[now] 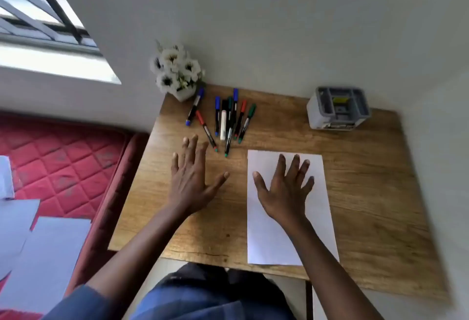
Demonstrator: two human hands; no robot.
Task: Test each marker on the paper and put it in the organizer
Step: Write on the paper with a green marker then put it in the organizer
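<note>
Wooden desk (355,167) bears capped markers (223,121) — blue, red, green, one white — left hand (193,180) and right hand (284,192) spread.

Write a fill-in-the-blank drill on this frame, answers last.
1. The right hand is spread open over the ____.
2. The left hand is open, holding ____.
3. The grey organizer stands at the far ____ corner of the table.
4. The markers lie just right of the white ____.
Answers: paper; nothing; right; flowers.
</note>
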